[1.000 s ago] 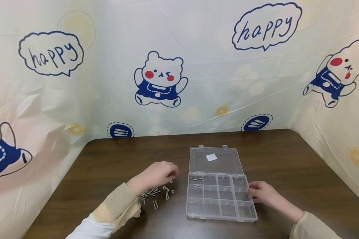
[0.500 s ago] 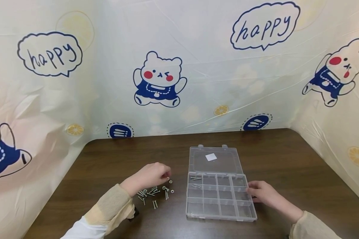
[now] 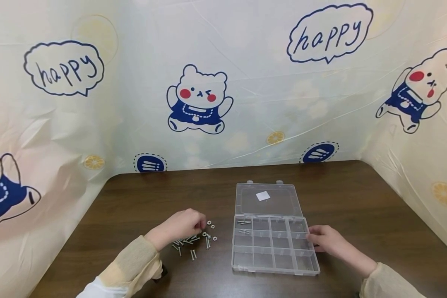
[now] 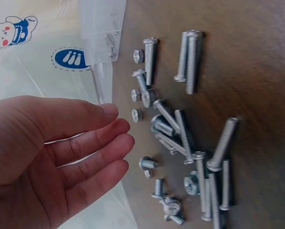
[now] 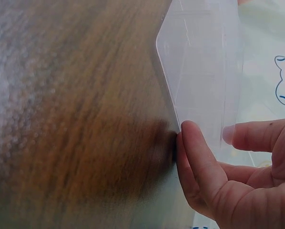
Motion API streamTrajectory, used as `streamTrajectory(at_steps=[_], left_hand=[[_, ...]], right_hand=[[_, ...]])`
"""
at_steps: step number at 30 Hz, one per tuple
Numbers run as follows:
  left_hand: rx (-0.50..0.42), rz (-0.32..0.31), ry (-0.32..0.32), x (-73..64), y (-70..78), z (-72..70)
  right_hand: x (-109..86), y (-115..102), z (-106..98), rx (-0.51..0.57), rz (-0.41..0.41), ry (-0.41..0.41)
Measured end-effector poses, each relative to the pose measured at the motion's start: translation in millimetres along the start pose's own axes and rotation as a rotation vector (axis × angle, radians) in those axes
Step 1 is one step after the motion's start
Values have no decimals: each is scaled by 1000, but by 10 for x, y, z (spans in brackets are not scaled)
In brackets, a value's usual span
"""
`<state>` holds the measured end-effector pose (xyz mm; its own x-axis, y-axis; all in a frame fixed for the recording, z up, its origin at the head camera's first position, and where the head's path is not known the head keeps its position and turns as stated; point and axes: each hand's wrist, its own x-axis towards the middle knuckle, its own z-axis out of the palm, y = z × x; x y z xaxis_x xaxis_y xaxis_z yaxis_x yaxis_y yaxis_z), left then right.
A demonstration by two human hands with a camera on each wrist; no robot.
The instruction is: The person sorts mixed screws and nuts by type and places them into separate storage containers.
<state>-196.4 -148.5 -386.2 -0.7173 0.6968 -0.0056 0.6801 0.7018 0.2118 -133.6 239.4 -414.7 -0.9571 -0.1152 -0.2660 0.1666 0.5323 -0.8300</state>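
Observation:
My left hand (image 3: 186, 222) hovers over the far side of a pile of silver screws (image 4: 190, 162), its fingers loosely bent with nothing between thumb and fingers in the left wrist view. Hex nuts (image 3: 209, 222) lie just right of its fingertips. Two long screws (image 3: 193, 254) lie apart, nearer me. A clear plastic compartment box (image 3: 263, 260) stands to the right, lid (image 3: 279, 203) folded back. Screws (image 3: 243, 222) lie in its back left compartment, and more (image 3: 243, 232) in the one before it. My right hand (image 3: 325, 240) grips the box's right side between thumb and fingers.
The dark wooden table (image 3: 152, 194) carries everything. A white paper square (image 3: 263, 195) shows on the lid. A printed curtain (image 3: 253, 91) hangs along the table's back and sides.
The left hand has drawn back left and slightly lower, over the screws. A nut that was hidden at its fingertips now shows beside another. The right hand and box stay put.

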Motion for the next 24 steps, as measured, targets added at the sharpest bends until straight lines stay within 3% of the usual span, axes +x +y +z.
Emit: streamTrajectory(at_steps=[7, 20, 24], left_hand=[[-11, -14, -21, -44, -31, 66], [-37, 45, 6, -96, -97, 149], [-51, 88, 8, -89, -115, 176]], right_hand=[[12, 16, 0, -1, 9, 2], [49, 81, -11, 13, -6, -12], [88, 182, -47, 49, -72, -61]])
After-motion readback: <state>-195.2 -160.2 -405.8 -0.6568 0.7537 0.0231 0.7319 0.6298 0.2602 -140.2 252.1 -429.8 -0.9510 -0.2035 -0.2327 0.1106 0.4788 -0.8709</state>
